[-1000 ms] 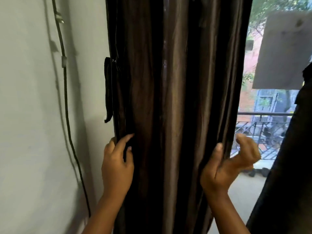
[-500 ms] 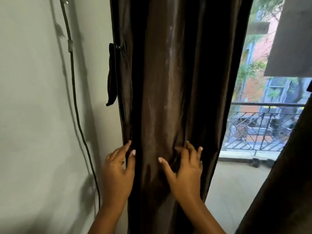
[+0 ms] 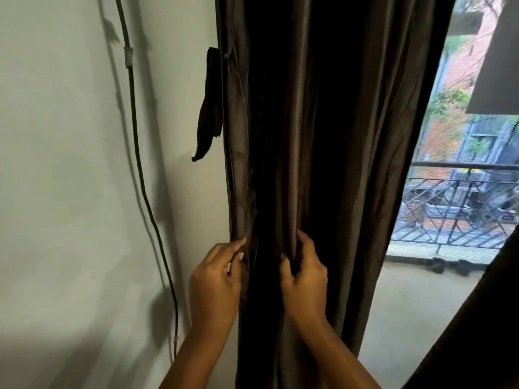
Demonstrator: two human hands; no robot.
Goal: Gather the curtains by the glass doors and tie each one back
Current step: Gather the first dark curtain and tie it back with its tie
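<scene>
Curtain (image 3: 323, 136) hanging bunched just beside the wall (image 3: 70, 192), likely soft, slippery and light; best gathered mid-height across the folds. Right hand (image 3: 304, 272) curled tight, pinching one fold. Left hand (image 3: 214, 276) half-curled, fingertips touching the wall-side edge. Tieback strap (image 3: 209, 108) dangling above, unused.

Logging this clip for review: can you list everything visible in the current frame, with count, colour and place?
curtain: one, dark brown, gathered beside the wall
tie-back strap: one, black, hanging at the curtain's left edge
second curtain: one, dark, lower right corner
cable: one, dark, running down the wall
wall: one, pale grey-green, left
balcony railing: one, black, outside
left hand: one, fingers at the curtain's left edge
right hand: one, gripping a fold of the curtain
</scene>
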